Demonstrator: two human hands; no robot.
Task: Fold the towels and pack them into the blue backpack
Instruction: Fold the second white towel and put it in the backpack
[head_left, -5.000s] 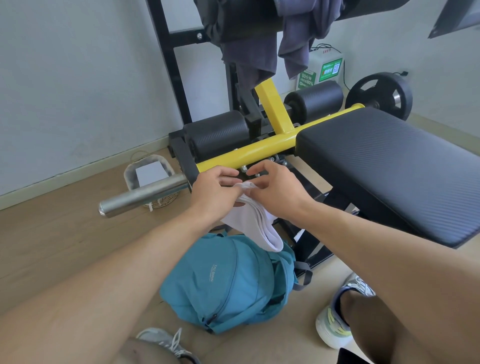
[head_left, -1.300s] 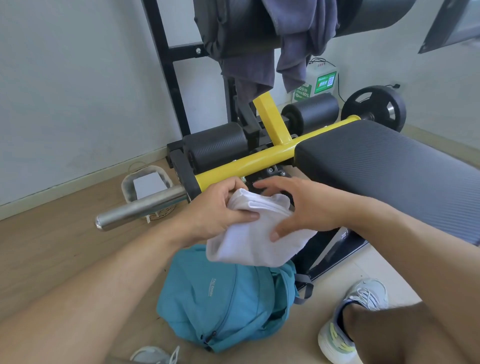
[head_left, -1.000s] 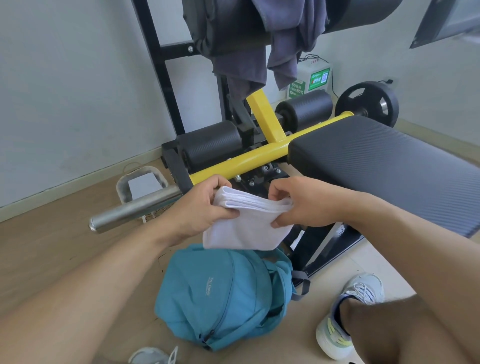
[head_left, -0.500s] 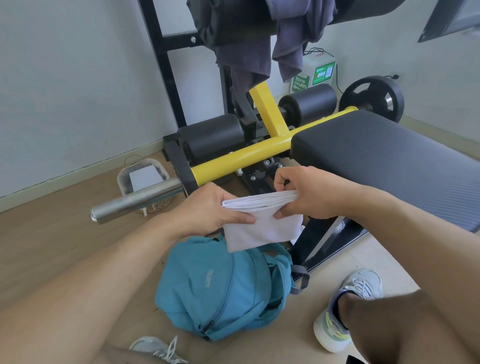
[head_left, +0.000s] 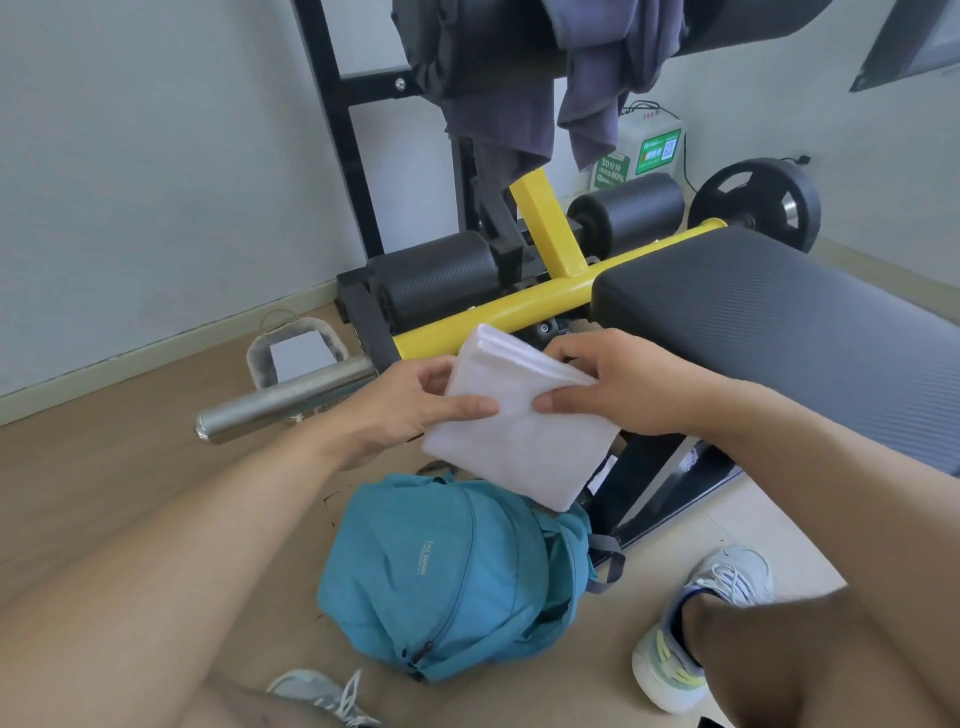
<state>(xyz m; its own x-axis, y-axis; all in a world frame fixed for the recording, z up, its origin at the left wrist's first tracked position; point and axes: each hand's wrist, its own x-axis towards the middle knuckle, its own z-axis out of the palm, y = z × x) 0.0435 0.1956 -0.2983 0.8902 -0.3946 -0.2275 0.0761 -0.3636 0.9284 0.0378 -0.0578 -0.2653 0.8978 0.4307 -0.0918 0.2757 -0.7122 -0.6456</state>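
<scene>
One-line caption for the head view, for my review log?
Both hands, left hand and right hand, hold a folded white towel above the blue backpack on the floor beside a weight bench.

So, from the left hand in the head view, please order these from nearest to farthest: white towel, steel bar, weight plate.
From the left hand:
1. White towel, held in it.
2. Steel bar, just beyond, to its left.
3. Weight plate, far right, by the wall.
</scene>
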